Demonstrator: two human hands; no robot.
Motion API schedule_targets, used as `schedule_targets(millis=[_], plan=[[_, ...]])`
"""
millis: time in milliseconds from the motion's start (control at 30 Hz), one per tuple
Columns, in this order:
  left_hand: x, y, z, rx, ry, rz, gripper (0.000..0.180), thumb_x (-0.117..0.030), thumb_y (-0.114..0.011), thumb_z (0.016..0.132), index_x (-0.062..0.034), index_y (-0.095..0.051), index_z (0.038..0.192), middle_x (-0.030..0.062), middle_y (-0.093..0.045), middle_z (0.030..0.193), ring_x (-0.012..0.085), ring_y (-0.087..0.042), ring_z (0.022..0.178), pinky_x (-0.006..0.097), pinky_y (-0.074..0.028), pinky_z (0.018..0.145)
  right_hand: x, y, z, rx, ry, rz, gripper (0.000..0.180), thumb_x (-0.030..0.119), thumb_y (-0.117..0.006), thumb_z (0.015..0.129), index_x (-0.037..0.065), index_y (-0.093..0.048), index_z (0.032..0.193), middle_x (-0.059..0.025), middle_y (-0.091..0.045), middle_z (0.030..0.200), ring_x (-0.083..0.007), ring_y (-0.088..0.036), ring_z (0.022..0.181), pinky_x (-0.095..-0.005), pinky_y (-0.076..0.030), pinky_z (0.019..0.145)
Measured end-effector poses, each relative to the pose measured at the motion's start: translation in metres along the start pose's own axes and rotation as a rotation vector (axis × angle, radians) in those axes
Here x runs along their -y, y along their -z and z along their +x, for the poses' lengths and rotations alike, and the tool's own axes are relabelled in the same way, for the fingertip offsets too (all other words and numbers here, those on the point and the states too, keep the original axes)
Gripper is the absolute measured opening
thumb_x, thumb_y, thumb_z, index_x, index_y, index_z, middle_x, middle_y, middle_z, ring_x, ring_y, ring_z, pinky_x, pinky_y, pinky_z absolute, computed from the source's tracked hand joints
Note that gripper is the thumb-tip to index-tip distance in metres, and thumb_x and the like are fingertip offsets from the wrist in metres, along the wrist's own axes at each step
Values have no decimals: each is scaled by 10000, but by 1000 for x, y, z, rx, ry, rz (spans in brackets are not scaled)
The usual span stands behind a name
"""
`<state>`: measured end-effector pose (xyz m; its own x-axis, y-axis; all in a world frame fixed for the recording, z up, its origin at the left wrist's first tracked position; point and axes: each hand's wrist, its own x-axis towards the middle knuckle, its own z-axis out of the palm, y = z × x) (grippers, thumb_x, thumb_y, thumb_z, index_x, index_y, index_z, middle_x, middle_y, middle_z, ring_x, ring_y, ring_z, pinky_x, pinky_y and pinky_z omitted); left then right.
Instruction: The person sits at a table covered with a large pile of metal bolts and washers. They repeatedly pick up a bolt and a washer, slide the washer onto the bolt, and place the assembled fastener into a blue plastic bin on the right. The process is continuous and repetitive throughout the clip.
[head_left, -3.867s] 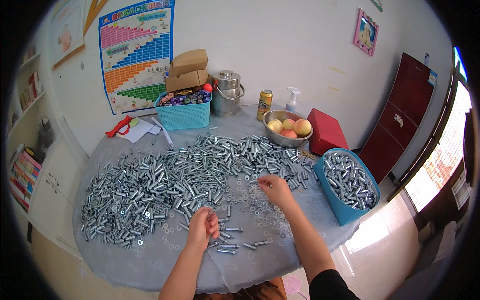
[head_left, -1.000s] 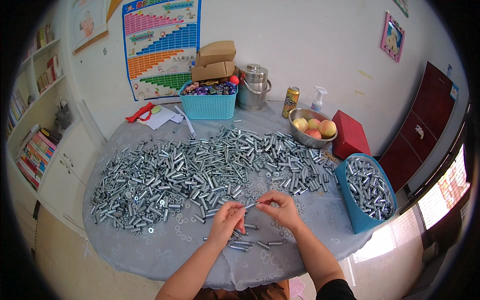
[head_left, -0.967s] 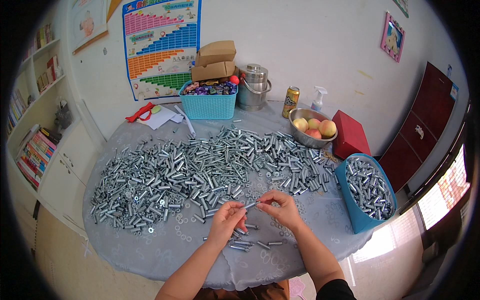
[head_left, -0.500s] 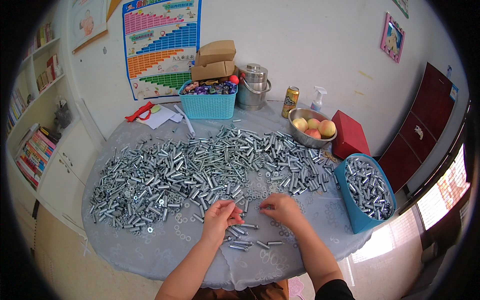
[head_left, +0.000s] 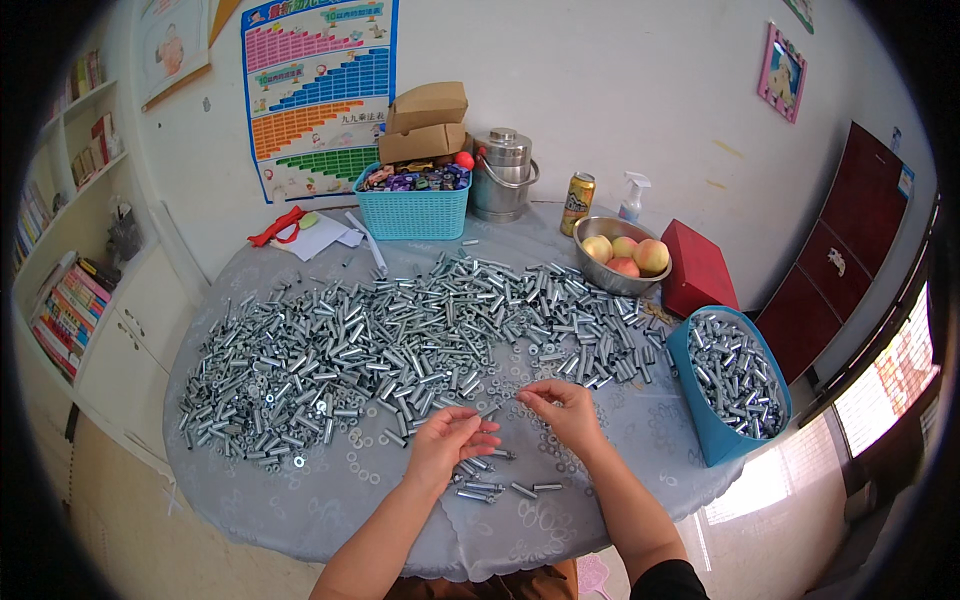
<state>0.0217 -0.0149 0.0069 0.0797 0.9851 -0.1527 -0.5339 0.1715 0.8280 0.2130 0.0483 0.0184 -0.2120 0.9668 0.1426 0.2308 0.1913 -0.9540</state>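
My left hand (head_left: pixel 452 443) hovers over the near side of the round table (head_left: pixel 330 500), its fingers pinched on a small metal bolt (head_left: pixel 487 411) that points to the right. Close beside it, my right hand (head_left: pixel 562 408) pinches a tiny metal piece at its fingertips, too small to identify. A wide pile of silvery bolts and sleeves (head_left: pixel 400 335) covers the table just beyond both hands. A few separate bolts (head_left: pixel 490 485) lie in a small group under my left hand. Loose washers (head_left: pixel 360 465) are scattered on the grey cloth.
A blue bin of metal parts (head_left: pixel 735 380) stands at the right edge. Behind the pile are a teal basket (head_left: pixel 415 205) with cardboard boxes, a steel pot (head_left: pixel 503 175), a can (head_left: pixel 578 203), a spray bottle (head_left: pixel 632 197), a bowl of peaches (head_left: pixel 625 258) and a red box (head_left: pixel 697 270).
Both hands dipped to the table half a second ago and have risen again, coming together near the pile's edge with a bolt in the left hand.
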Motion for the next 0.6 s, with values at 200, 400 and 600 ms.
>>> schedule_targets(millis=[200, 400, 600], plan=[[0, -1, -2, 11, 32, 20, 163, -89, -501, 902, 2, -476, 1035, 208, -606, 976, 254, -642, 786, 311, -548, 687, 7, -6, -3, 95, 193, 66, 131, 53, -671, 776, 17, -675, 902, -40, -673, 898, -81, -573, 786, -227, -460, 716], [0, -1, -2, 23, 37, 43, 151, -94, -503, 903, -2, -480, 1019, 195, -610, 951, 249, -643, 777, 311, -550, 677, 9, -6, -4, 95, 236, 17, 164, 45, -691, 752, 31, -677, 914, -39, -670, 909, -86, -566, 773, -227, -463, 722], [2, 2, 1, 8, 29, 35, 129, -97, -512, 900, -7, -487, 990, 190, -617, 932, 250, -644, 766, 320, -553, 661, 11, 2, 0, -5, 84, 169, 163, 70, -670, 775, 32, -672, 933, -18, -655, 853, -95, -558, 724, -229, -458, 676]])
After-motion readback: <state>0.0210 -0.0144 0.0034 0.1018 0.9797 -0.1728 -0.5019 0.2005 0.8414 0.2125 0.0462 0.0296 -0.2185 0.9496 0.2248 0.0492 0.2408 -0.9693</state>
